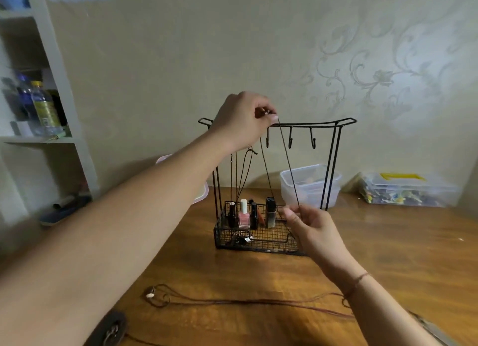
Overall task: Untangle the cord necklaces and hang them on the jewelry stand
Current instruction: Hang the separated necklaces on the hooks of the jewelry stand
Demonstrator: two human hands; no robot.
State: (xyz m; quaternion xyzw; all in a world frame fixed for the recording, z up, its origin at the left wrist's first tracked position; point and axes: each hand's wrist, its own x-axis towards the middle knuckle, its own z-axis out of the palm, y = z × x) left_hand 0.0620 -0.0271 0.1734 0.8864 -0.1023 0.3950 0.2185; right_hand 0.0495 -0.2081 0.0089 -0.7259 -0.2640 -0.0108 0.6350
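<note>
Wooden table [388,255]: stand's wire basket [258,242] holds nail polish [244,217].

I see a beige wall [181,48] with floral-embossed wallpaper [375,76]; a white shelving unit [51,61] stands left. A wooden table [388,242] spans the foreground; lighting is dim.

Bottle [46,110] label is seemingly printed, too blurred to read

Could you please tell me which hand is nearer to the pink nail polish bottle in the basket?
Right. The right hand holds the cord beside the basket, just right of the pink nail polish bottle; the left hand is well above, pinching the cord at the stand's top bar.
</note>
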